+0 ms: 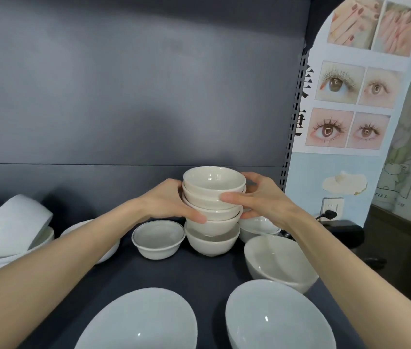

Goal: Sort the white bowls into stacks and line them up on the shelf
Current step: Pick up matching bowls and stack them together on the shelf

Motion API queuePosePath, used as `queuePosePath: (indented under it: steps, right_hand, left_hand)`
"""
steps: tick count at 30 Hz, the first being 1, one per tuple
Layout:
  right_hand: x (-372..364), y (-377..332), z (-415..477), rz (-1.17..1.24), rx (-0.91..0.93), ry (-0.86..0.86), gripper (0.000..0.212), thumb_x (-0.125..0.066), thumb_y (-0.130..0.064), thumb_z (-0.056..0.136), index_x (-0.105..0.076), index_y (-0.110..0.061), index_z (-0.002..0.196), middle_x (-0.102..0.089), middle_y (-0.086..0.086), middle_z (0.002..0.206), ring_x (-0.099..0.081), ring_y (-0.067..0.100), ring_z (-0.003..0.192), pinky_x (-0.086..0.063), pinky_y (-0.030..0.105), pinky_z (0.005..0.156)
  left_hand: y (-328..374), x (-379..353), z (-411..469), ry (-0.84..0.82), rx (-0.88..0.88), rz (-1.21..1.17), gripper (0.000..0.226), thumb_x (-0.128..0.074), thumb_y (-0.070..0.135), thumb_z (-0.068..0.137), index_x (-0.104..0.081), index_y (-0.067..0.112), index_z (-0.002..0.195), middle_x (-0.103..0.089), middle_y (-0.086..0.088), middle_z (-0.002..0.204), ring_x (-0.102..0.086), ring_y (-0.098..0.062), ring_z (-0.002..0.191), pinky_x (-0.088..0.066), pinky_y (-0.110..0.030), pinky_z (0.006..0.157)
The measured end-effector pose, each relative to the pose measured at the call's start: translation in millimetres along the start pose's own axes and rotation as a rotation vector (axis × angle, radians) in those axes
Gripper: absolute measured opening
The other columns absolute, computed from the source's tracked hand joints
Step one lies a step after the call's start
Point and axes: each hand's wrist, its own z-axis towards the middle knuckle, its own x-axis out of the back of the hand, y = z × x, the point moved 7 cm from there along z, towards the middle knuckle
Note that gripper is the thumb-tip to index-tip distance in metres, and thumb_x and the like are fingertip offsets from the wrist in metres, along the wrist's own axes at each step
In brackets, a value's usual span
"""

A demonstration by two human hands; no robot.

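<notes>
Head view: my left hand (166, 200) and right hand (262, 200) curl round the stack of small bowls (213, 181), just right of the rimmed bowl (158, 239). Glazed, slippery, breakable and top-heavy, I judge; best gripped low, both sides.

Single bowl (158, 239) on shelf (186, 273), left of stack (213, 197)

text | wall print (406, 147) | "HAVE A NICE DAY" | runs sideways
</notes>
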Motion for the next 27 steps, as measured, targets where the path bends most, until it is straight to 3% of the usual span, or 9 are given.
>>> queuePosePath:
  steps: [4, 8, 16, 21, 24, 27]
  right_hand:
    - [-3.7, 7.7, 2.1, -0.026, -0.037, 0.052, 0.060, -0.085, -0.032, 0.066, -0.054, -0.028, 0.117, -0.071, -0.001, 0.105, -0.069, 0.016, 0.096, -0.058, 0.044, 0.084]
    - [-8.9, 13.9, 0.6, -0.034, -0.070, 0.105, 0.061, -0.086, -0.032, 0.067, -0.051, -0.030, 0.117, -0.069, -0.003, 0.104, -0.067, 0.017, 0.098, -0.058, 0.043, 0.083]
    - [-16.3, 23.4, -1.4, -0.075, -0.136, 0.138, 0.064, -0.085, -0.036, 0.066, -0.048, -0.028, 0.118, -0.067, 0.001, 0.110, -0.066, 0.019, 0.102, -0.058, 0.045, 0.084]
    - [-19.5, 28.0, -2.1, -0.067, -0.162, 0.119, 0.064, -0.083, -0.033, 0.070, -0.047, -0.024, 0.123, -0.065, 0.002, 0.113, -0.065, 0.018, 0.103, -0.059, 0.040, 0.081]
    - [-19.3, 31.4, -0.9, -0.069, -0.173, 0.116, 0.072, -0.084, -0.035, 0.068, -0.047, -0.020, 0.128, -0.065, 0.002, 0.115, -0.064, 0.019, 0.105, -0.058, 0.045, 0.083]
    - [-19.9, 31.7, 0.7, -0.079, -0.177, 0.097, 0.075, -0.084, -0.037, 0.068, -0.046, -0.019, 0.131, -0.064, 0.002, 0.117, -0.064, 0.020, 0.107, -0.058, 0.046, 0.084]
  left_hand:
    - [-7.1, -1.5, 8.8, -0.052, -0.003, 0.018, 0.038, -0.089, 0.013, 0.061, -0.069, 0.019, 0.093, -0.075, -0.001, 0.092, -0.067, -0.011, 0.082, -0.056, -0.031, 0.080]
    - [-16.4, -4.0, 16.2, -0.114, -0.016, 0.023, 0.039, -0.088, 0.011, 0.061, -0.069, 0.020, 0.093, -0.075, 0.003, 0.089, -0.069, -0.007, 0.082, -0.056, -0.024, 0.078]
    - [-31.2, -9.9, 26.2, -0.199, -0.040, -0.005, 0.038, -0.088, 0.008, 0.062, -0.067, 0.021, 0.091, -0.075, 0.002, 0.092, -0.069, -0.010, 0.085, -0.056, -0.027, 0.082]
    - [-36.5, -13.7, 29.8, -0.220, -0.049, -0.008, 0.035, -0.088, 0.009, 0.063, -0.066, 0.023, 0.087, -0.071, 0.013, 0.072, -0.065, 0.000, 0.070, -0.053, -0.016, 0.068]
    - [-38.3, -14.0, 31.9, -0.216, -0.048, 0.001, 0.039, -0.089, 0.011, 0.061, -0.066, 0.020, 0.092, -0.073, 0.005, 0.084, -0.068, -0.011, 0.082, -0.056, -0.028, 0.081]
    - [-39.4, -13.6, 32.5, -0.217, -0.055, -0.001, 0.039, -0.089, 0.011, 0.061, -0.067, 0.021, 0.092, -0.074, 0.004, 0.087, -0.068, -0.013, 0.085, -0.056, -0.030, 0.083]
